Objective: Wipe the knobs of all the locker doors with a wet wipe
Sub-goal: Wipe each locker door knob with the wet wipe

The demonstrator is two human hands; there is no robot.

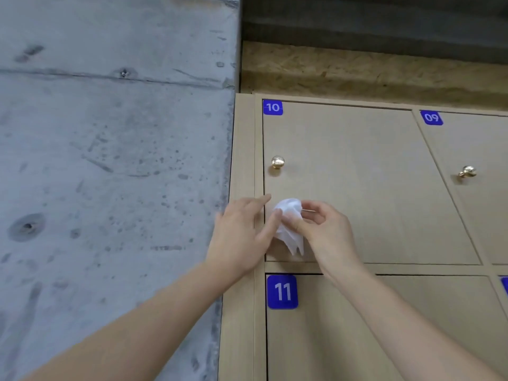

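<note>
Grey, pitted concrete wall (110,160) fills the left half of the head view; a rough chipboard panel (357,75) sits above the lockers at upper right. Pale wood-effect locker doors occupy the right half, set in a matching frame (244,174).

Locker door with the blue label "10" (357,188) carries its label (272,107) at its top left corner and a round brass-coloured knob (277,162) near its left edge, at mid-height. Locker door with the blue label "09" (481,215) lies to the right, with its own label (431,117) and a second round brass-coloured knob (467,171). Below door 10 is the locker door with the blue label "11" (343,339), label (282,292) at its top left; no knob of this door is in view.

Crumpled white wet wipe (290,226) is held between both hands in front of the lower left part of door 10, below the knob of that door and apart from it. The wipe touches neither knob.

Left hand (242,235) reaches in from the lower left, forearm bare. Its index finger is extended towards the door edge, and the thumb lies against the left side of the wipe; the remaining fingers are relaxed rather than curled.

Right hand (327,229) reaches in from the lower right, forearm bare. Its thumb and fingers are curled and pinch the wipe at its upper right, with the loose tail of the wipe hanging below the grip.
</note>
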